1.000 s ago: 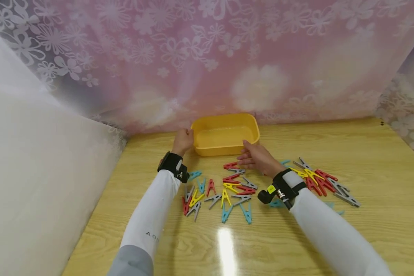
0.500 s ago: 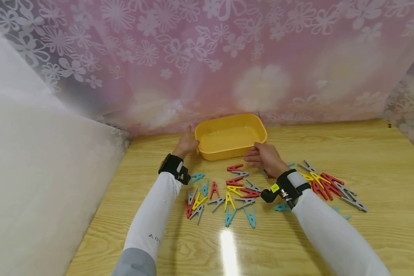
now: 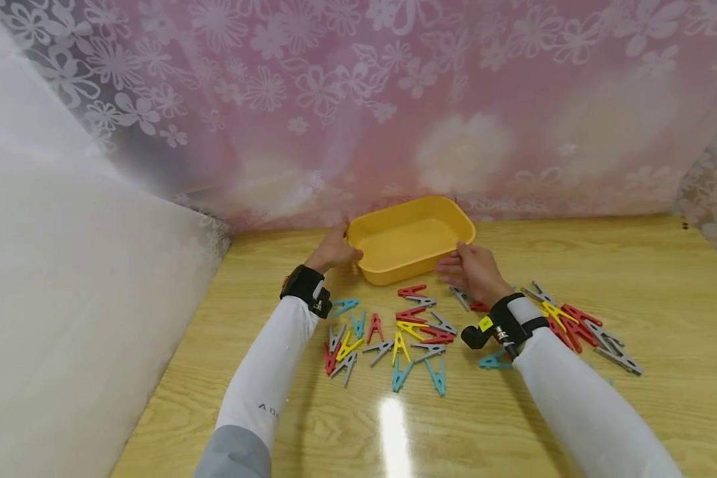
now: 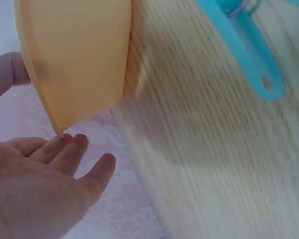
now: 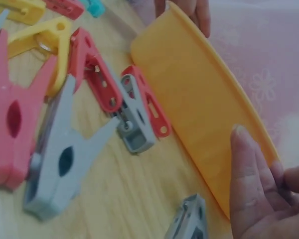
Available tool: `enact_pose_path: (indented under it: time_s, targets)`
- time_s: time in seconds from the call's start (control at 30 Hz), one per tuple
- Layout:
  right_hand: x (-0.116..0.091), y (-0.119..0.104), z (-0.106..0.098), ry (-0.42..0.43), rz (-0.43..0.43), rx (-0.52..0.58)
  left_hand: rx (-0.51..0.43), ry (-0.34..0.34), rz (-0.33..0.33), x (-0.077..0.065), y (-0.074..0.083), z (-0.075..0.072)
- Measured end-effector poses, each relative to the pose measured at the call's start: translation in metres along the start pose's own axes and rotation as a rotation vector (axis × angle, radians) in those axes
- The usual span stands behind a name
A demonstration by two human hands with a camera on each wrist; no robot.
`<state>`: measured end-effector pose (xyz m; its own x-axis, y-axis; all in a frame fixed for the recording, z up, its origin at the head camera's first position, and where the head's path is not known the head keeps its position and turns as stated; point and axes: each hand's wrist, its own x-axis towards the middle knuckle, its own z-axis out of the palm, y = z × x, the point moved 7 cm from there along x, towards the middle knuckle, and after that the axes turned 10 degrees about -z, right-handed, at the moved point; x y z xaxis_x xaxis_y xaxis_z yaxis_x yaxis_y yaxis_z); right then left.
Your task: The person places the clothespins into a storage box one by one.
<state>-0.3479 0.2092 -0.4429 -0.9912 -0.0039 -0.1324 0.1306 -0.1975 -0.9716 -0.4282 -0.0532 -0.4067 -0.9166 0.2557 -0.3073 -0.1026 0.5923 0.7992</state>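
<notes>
A yellow plastic basin [image 3: 411, 240] sits at the back of the table, turned at an angle, with nothing inside it. My left hand [image 3: 335, 250] holds its left end; the left wrist view has the thumb hooked over the rim and fingertips at the rim's corner. At the front right corner, my right hand [image 3: 477, 272] grips the rim with the thumb over the edge and long fingers along the outer wall [image 5: 189, 94]. Several clothes pegs [image 3: 399, 348] in red, yellow, grey and blue lie in front of the basin, some close under the right hand.
A second cluster of pegs [image 3: 579, 326] lies to the right, beside my right forearm. Behind the wooden table [image 3: 346, 431] hangs a pink flowered cloth [image 3: 334, 119]. A white wall-like sheet [image 3: 66, 265] borders the left side.
The basin has turned, its left end coming nearer and its right end swinging back. My left hand has gone from a closed fist beside it to a hold on its rim. My right hand has followed its corner.
</notes>
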Motion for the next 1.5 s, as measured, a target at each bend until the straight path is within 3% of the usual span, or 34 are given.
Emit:
enact_pose_path:
  time_s: [0.1, 0.23, 0.4, 0.5, 0.67, 0.77, 0.87, 0.97, 1.13, 1.23, 1.37, 1.5]
  targets:
    - [0.001, -0.002, -0.004, 0.041, -0.041, 0.036, 0.132, 0.090, 0.029, -0.003, 0.004, 0.000]
    - [0.001, -0.004, -0.009, 0.081, -0.074, 0.110, 0.294, 0.260, 0.081, -0.007, 0.010, -0.002]
    - [0.002, -0.003, -0.006, 0.072, -0.100, 0.103, 0.314, 0.455, 0.140, -0.014, 0.012, -0.011]
    - [0.002, -0.003, 0.003, 0.054, -0.118, 0.052, 0.319, 0.508, 0.150, -0.018, 0.010, -0.016]
    - [0.000, -0.002, 0.015, 0.010, -0.156, -0.108, 0.344, 0.448, 0.119, -0.020, 0.010, -0.020]
    - [0.001, -0.002, 0.016, -0.024, -0.158, -0.158, 0.337, 0.324, 0.095, -0.020, 0.012, -0.017]
    - [0.003, -0.001, 0.012, -0.051, -0.127, -0.137, 0.316, 0.177, 0.067, -0.021, 0.013, -0.010]
    - [0.004, -0.001, 0.006, -0.054, -0.083, -0.105, 0.333, 0.098, 0.060, -0.024, 0.014, -0.003]
    - [0.008, -0.004, -0.001, -0.044, -0.037, -0.103, 0.430, 0.137, 0.084, -0.033, 0.016, 0.001]
    - [0.012, -0.008, -0.005, -0.049, -0.051, -0.224, 0.459, 0.175, 0.097, -0.038, 0.016, 0.004]
    - [0.021, -0.014, -0.012, -0.051, -0.080, -0.436, 0.421, 0.176, 0.103, -0.045, 0.015, 0.008]
    - [0.031, -0.016, -0.016, -0.047, -0.077, -0.489, 0.416, 0.128, 0.117, -0.052, 0.018, 0.013]
